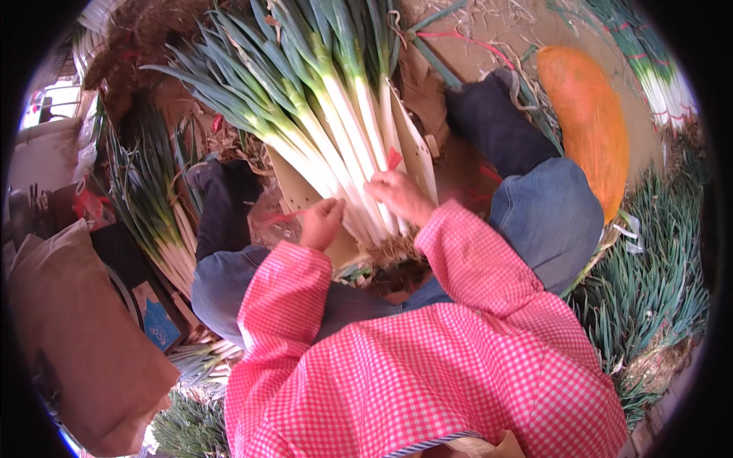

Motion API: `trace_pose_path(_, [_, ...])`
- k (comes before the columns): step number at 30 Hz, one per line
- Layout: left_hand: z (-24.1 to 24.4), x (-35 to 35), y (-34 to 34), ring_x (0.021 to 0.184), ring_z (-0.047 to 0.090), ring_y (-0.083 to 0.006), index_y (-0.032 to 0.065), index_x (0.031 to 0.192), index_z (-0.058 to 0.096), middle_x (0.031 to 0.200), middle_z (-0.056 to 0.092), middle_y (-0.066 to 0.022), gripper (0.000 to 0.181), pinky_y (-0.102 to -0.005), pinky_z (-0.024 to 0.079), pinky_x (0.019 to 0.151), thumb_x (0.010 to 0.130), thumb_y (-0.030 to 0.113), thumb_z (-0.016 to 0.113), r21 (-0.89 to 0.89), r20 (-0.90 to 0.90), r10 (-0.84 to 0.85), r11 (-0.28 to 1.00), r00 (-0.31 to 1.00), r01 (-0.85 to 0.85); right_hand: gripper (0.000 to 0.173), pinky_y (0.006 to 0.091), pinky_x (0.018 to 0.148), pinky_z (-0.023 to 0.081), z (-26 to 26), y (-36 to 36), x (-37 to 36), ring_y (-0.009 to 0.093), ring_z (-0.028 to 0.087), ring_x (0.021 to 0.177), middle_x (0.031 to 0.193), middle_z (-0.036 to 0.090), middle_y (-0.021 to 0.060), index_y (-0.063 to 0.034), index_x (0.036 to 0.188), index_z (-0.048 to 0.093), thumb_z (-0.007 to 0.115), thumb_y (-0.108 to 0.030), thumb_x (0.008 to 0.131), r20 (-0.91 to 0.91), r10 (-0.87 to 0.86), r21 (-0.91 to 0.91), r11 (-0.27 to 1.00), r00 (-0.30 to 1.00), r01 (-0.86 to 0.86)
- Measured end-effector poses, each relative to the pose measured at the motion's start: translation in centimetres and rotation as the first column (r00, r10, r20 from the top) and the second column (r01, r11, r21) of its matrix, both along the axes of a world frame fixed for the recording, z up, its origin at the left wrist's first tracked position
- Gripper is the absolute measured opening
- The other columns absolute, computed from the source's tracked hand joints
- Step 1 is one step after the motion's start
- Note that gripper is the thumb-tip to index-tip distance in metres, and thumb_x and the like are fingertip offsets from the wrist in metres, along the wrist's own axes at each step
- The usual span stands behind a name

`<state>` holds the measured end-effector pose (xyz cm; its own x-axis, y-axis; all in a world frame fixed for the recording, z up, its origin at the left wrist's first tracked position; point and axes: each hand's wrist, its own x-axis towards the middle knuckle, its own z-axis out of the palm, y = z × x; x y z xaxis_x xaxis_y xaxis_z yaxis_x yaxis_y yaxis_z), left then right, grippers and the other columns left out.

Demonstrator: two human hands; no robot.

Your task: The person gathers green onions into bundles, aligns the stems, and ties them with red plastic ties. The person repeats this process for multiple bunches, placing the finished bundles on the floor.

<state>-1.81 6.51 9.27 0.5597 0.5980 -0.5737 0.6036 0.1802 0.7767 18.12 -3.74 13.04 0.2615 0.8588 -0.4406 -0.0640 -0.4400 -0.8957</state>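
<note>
Between my legs lies a bundle of long green onions (338, 131), white stalks and roots towards me, leaves fanning away. It rests on a pale board with punched holes (421, 154). My left hand (322, 223), left of the white stalks, is closed on a red plastic tie (286, 217) that trails off to the left. My right hand (399, 196) lies over the stalks, fingers pinched, with a short red end (393, 158) sticking up from them. Whether both red pieces are one strip passing under the stalks is hidden. The tangled roots (395, 249) sit just below my hands.
More green onions lie at the left (166, 217) and in a large heap on the right (647, 275). Tied bundles (653, 74) stand at the upper right. An orange rounded object (584, 131) is beside my right leg. A brown sack-like cover (86, 343) fills the lower left.
</note>
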Motion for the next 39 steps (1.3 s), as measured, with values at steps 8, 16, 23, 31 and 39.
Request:
trace_pose_path(8, [-3.1,1.3,-2.2,0.079,0.067,-0.0213,-0.0004,0.099,0.067,0.084,0.070,-0.0129,0.015,-0.0334,0.052,0.074,0.092,0.006,0.056,0.051,0.223,-0.058,0.998,0.973,0.048,0.024,0.0332,0.064,0.048,-3.2,1.0,-3.4,0.016,0.061,0.068,0.071,0.064,0.0107,-0.0001,0.093,0.068,0.060,-0.023,0.094,0.017,0.175,0.031,0.984,0.984,-0.176])
trace_pose_path(16, [-1.5,-0.1,-4.3,0.089,0.067,-0.0370,0.0065,0.107,0.065,0.096,0.069,-0.0169,0.024,-0.0429,0.053,0.079,0.087,0.018,0.059,0.298,0.085,-0.285,0.921,0.955,0.249,0.025,0.0497,0.071,0.052,2.2,-0.1,-3.8,0.039,0.066,0.079,0.086,0.068,0.0200,-0.0043,0.088,0.067,0.053,-0.026,0.091,0.540,0.461,-0.191,0.882,0.704,-0.431])
trace_pose_path(23, [-1.0,0.7,-6.0,0.078,0.066,-0.0309,0.0048,0.100,0.068,0.088,0.069,-0.0152,0.024,-0.0399,0.051,0.072,0.092,0.025,0.059,0.482,0.265,-0.307,0.863,0.914,0.151,0.015,0.0420,0.066,0.054,7.9,-1.7,-5.0,0.034,0.067,0.079,0.086,0.066,0.0135,-0.0029,0.090,0.066,0.059,-0.015,0.086,0.723,0.396,0.084,0.763,0.566,-0.641])
trace_pose_path(31, [1.5,0.0,-6.2,0.064,0.059,-0.0283,-0.0012,0.083,0.064,0.066,0.060,-0.0177,0.055,-0.0390,0.046,0.064,0.102,0.047,0.047,0.110,0.175,0.171,0.975,0.970,-0.192,0.021,0.0400,0.076,0.053,3.1,-2.7,-2.1,0.027,0.064,0.087,0.099,0.062,0.0079,-0.0112,0.107,0.068,0.060,-0.018,0.089,0.862,0.302,-0.056,0.856,0.408,-0.514])
trace_pose_path(39, [7.4,-1.8,-6.9,0.068,0.062,-0.0207,-0.0029,0.091,0.063,0.074,0.063,-0.0121,0.027,-0.0346,0.049,0.064,0.098,0.022,0.058,0.269,0.060,0.014,0.963,0.998,-0.030,0.020,0.0414,0.075,0.048,-1.2,-1.0,-4.9,0.030,0.063,0.069,0.070,0.065,0.0114,-0.0190,0.096,0.073,0.054,-0.026,0.092,0.487,0.118,-0.004,0.991,0.866,-0.133])
